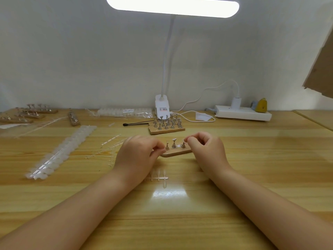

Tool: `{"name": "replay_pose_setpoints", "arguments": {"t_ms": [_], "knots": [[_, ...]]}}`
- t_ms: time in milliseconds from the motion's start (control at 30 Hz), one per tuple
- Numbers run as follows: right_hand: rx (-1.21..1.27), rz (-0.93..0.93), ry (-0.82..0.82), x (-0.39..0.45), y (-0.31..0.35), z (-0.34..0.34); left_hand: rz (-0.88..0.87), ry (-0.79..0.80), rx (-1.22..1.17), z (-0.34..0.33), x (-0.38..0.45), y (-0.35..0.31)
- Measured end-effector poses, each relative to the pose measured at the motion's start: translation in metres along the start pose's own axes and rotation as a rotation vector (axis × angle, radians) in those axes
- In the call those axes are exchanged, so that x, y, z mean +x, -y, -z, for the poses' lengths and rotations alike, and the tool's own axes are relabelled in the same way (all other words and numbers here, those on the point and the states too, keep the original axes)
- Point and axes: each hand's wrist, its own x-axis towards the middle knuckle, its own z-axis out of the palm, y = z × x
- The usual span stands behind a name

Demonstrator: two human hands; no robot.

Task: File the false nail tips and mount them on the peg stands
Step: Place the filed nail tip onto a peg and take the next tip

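A small wooden base [177, 152] with three metal peg stands [174, 143] lies at the table's middle, between my two hands. My left hand [138, 154] has its fingers curled at the base's left end, beside the leftmost peg; what it pinches is too small to tell. At the right end my right hand [205, 148] is curled with its fingertips at the rightmost peg [183, 145]. A clear sprue with a few nail tips [159, 178] lies just in front of the base, near my left wrist.
A long strip of clear nail tips [62, 150] and loose empty sprues [110, 147] lie to the left. Behind stand a cardboard piece with several pegs [166, 126], a black tool [135, 124], a lamp clamp [161, 106] and a power strip [242, 113]. More peg bases [32, 114] sit far left.
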Motion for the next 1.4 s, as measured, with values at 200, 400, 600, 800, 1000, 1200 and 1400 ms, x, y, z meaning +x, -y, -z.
{"name": "replay_pose_setpoints", "arguments": {"t_ms": [200, 400, 600, 800, 1000, 1200, 1400], "knots": [[-0.114, -0.027, -0.01, 0.005, -0.007, 0.001, 0.03, -0.023, 0.106, -0.002, -0.001, 0.003], [-0.404, 0.109, 0.071, -0.003, -0.003, -0.003, 0.117, 0.063, 0.082, -0.008, -0.002, 0.002], [-0.641, 0.206, 0.086, -0.007, 0.001, -0.006, 0.085, 0.041, 0.091, -0.008, -0.003, -0.005], [-0.792, 0.203, 0.042, -0.001, -0.003, -0.004, 0.151, 0.122, 0.18, -0.009, -0.002, 0.001], [-0.82, 0.192, 0.056, 0.003, -0.003, -0.004, 0.144, 0.138, 0.168, -0.011, -0.003, -0.001], [-0.808, 0.191, 0.031, 0.001, -0.005, -0.004, 0.154, 0.124, 0.116, -0.008, -0.003, -0.002], [-0.885, 0.307, -0.025, -0.004, -0.005, -0.01, 0.116, 0.088, 0.107, -0.006, -0.004, -0.006]]}}
